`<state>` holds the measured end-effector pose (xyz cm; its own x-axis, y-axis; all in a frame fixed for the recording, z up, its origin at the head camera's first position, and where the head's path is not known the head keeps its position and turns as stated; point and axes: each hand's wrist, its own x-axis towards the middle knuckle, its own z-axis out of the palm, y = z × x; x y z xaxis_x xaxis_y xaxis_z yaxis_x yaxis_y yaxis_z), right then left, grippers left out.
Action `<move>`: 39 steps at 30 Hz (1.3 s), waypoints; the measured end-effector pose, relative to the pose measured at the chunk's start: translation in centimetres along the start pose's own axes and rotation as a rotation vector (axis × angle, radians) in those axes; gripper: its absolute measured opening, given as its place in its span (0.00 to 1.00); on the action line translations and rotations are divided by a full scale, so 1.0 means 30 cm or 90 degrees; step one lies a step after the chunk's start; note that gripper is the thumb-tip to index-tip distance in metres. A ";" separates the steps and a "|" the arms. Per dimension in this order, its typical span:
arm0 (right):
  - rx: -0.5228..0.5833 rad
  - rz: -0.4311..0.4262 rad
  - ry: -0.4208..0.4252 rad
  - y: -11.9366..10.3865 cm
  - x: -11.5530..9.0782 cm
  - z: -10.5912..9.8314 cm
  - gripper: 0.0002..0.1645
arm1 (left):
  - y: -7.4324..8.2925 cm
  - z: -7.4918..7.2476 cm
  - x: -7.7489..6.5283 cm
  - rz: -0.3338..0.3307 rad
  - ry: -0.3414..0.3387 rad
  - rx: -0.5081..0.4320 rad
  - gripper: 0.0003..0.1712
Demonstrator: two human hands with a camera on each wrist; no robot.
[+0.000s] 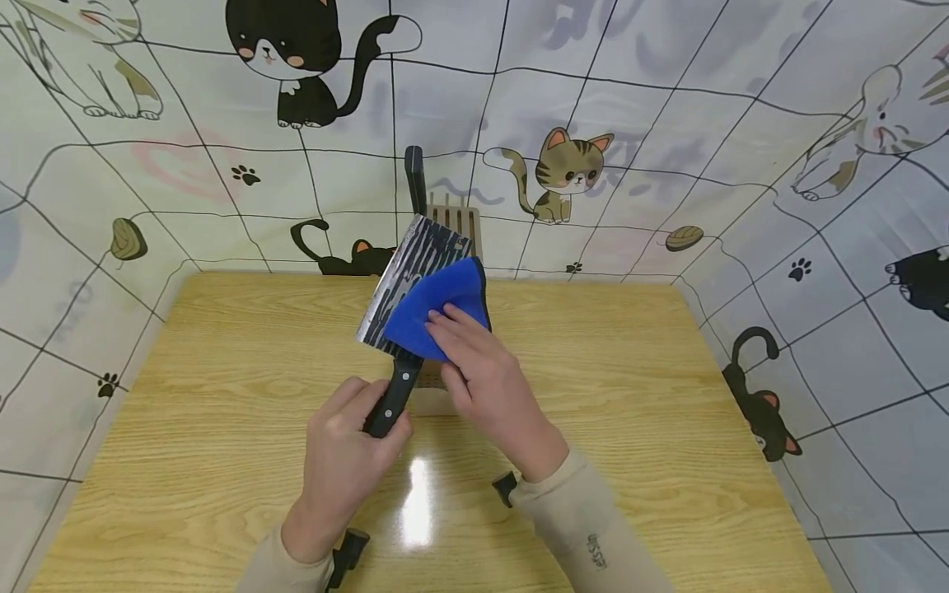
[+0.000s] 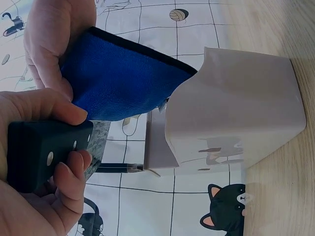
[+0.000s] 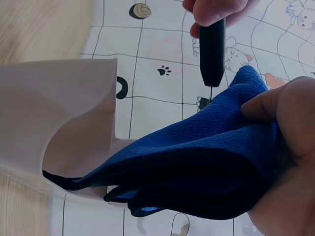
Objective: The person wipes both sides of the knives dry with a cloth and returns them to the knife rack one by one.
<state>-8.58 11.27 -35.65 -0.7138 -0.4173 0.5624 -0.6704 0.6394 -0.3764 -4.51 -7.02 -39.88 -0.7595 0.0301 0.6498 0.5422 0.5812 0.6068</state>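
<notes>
My left hand (image 1: pixel 348 449) grips the black riveted handle (image 1: pixel 396 395) of a cleaver. Its broad blade (image 1: pixel 404 276), streaked dark and silver, points up and away above the table. With my right hand (image 1: pixel 500 391) I hold a folded blue cloth (image 1: pixel 437 309) with a dark edging against the blade, covering its right and lower part. In the right wrist view the cloth (image 3: pixel 197 142) hangs in folds from my thumb and palm, and the blade shows only as a thin edge. The left wrist view shows the handle (image 2: pixel 49 152) wrapped by my fingers.
Behind the cleaver stands a beige slotted knife holder (image 1: pixel 469 222) at the table's back, partly hidden by cloth and blade. A black knife handle (image 1: pixel 415 177) rises near its left side. The wooden table (image 1: pixel 623 395) meets cat-printed sheeting (image 1: pixel 445 99) at back and sides.
</notes>
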 end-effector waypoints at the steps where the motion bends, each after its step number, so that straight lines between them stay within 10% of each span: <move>1: 0.000 -0.005 -0.004 -0.003 -0.002 0.001 0.23 | 0.000 0.000 0.001 0.000 -0.002 0.003 0.13; 14: -0.024 -0.059 -0.034 -0.029 -0.025 -0.002 0.20 | -0.008 0.004 0.004 0.012 -0.011 0.024 0.07; 39: -0.102 0.019 -0.013 0.009 0.006 0.012 0.23 | 0.003 0.000 -0.003 0.040 -0.024 0.048 0.10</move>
<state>-8.97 11.15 -35.90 -0.7376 -0.4088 0.5374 -0.6094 0.7458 -0.2692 -4.39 -6.97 -39.88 -0.7385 0.0980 0.6671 0.5619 0.6362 0.5286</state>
